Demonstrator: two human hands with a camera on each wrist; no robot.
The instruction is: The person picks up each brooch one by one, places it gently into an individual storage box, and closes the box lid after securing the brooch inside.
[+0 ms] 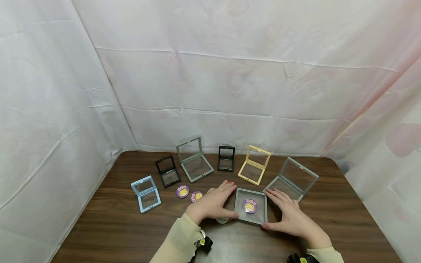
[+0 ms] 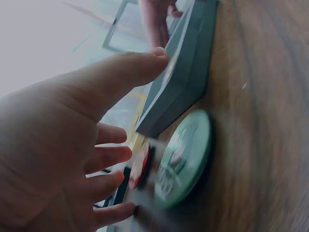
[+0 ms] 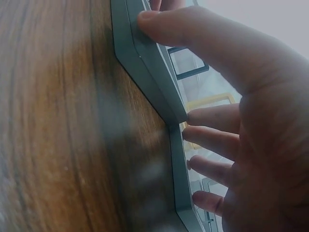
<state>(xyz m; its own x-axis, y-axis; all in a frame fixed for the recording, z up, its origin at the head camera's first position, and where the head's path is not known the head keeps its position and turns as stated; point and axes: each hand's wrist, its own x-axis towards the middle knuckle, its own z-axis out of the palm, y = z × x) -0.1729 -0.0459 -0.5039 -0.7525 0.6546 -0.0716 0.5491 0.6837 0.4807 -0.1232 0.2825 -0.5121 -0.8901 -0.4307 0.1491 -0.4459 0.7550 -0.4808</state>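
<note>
A square grey display case (image 1: 240, 215), shut flat, lies on the table between the hands. Under its clear window shows a purple badge (image 1: 250, 206) with a yellow figure. My left hand (image 1: 213, 202) spreads along the case's left side, thumb tip at the near corner, fingers straight. Beneath that hand lies a green round badge (image 2: 186, 157); a red badge (image 2: 140, 166) lies by its fingertips. On the case's right side, my right hand (image 1: 289, 215) is spread, thumb touching the near corner and fingers by the far corner, beside an opened grey case (image 1: 301, 194).
Several opened cases stand in an arc behind: a blue one (image 1: 150, 194), a black one (image 1: 168, 171), a grey one (image 1: 194, 159), a small black one (image 1: 226, 158) and a yellow one (image 1: 254, 164). Two purple badges (image 1: 182, 191) lie left of the left hand. White curtains (image 1: 210, 91) surround the table.
</note>
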